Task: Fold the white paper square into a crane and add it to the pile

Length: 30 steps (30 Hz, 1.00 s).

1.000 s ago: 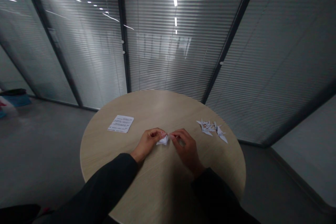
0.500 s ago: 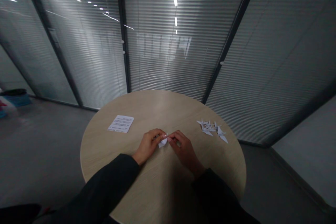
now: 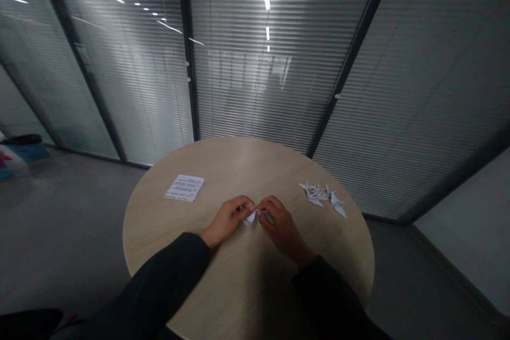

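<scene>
A small piece of folded white paper (image 3: 249, 219) is pinched between my two hands, just above the middle of the round table. My left hand (image 3: 230, 217) grips it from the left, thumb and fingertips closed on it. From the other side, my right hand (image 3: 279, 223) pinches its right end with thumb and forefinger. The fingers cover much of the paper, so its full shape is hidden. To the right lie several folded white paper cranes (image 3: 314, 193) in a loose group, one crane (image 3: 337, 204) a little apart.
A light wooden round table (image 3: 207, 292) stands before me. On its left lies a sheet of paper with printed lines (image 3: 184, 188). Behind the table rises a glass partition with blinds (image 3: 255, 101). A blue bin with a black rim (image 3: 27, 147) stands far left on the floor.
My hands stay together at nearly the same spot. The left fingers have shifted slightly over the folded paper, and less of the paper shows below them.
</scene>
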Available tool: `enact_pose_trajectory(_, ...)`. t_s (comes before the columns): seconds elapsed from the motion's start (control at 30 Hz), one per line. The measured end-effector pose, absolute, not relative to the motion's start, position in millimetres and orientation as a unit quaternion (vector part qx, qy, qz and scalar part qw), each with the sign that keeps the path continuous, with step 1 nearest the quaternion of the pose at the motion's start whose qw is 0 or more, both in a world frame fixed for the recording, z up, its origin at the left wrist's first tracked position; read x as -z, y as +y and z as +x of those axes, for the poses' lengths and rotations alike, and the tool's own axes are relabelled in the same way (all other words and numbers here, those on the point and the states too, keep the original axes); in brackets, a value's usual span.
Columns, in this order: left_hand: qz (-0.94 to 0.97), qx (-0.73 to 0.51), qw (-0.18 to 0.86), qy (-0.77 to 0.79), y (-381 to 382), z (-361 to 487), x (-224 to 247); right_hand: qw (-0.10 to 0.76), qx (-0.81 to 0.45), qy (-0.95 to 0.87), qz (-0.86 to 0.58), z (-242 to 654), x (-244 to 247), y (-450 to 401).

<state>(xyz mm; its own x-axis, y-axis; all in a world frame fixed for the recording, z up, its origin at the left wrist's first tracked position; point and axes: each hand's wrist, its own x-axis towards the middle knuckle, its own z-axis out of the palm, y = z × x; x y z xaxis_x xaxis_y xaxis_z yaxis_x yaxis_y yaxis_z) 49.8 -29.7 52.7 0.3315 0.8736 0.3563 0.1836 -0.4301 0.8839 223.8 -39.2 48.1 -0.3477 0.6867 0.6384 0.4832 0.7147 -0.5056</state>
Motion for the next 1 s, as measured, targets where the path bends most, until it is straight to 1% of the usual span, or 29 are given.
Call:
enact_pose_trajectory(0.3, 0.656, -0.477, 0.443, 0.382, -20, 50, -47, 0.469, -0.209, -0.758, -0.403, 221, -44, -38)
enact_pose_trajectory(0.53, 0.656, -0.467, 0.45, 0.386, -21, 52, -48, 0.447, -0.217, -0.74, -0.453, 218, -37, -36)
enact_pose_trajectory(0.7, 0.669, -0.467, 0.441, 0.375, -20, 52, -48, 0.448, -0.219, -0.74, -0.451, 219, -38, -36)
enact_pose_trajectory(0.83, 0.692, -0.461, 0.39, 0.394, -21, 51, -47, 0.443, -0.25, -0.728, -0.46, 218, -39, -37)
enact_pose_trajectory(1.0, 0.752, -0.462, 0.226, 0.413, -27, 47, -46, 0.427, -0.289, -0.724, -0.459, 216, -36, -36)
